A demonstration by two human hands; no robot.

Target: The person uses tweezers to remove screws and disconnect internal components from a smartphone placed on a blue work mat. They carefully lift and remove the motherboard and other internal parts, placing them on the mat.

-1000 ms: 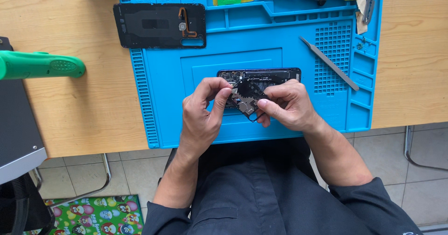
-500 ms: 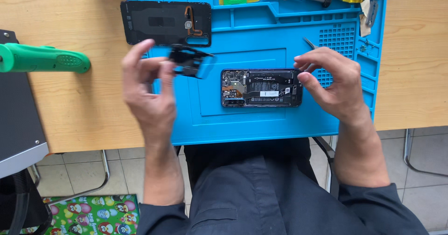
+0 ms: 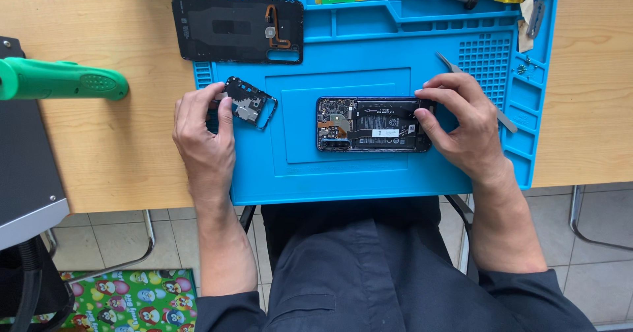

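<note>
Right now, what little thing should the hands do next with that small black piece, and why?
Probably let go of it. The left hand has the small black cover piece down on the blue mat, away from the opened phone. The right hand grips the phone's end, so the left looks free to come across.

left hand (image 3: pixel 201 131) grips black cover piece (image 3: pixel 249 101) | right hand (image 3: pixel 465 124) steadies opened phone (image 3: pixel 372 124) | blue mat (image 3: pixel 369 48)

Left hand (image 3: pixel 201 131) now down at the mat's left edge, setting the small black cover piece (image 3: pixel 248 101) flat on the blue mat (image 3: pixel 343 167), lower than half a second ago; right hand (image 3: pixel 465 124) shifts onto the opened phone's (image 3: pixel 372 124) right end
</note>
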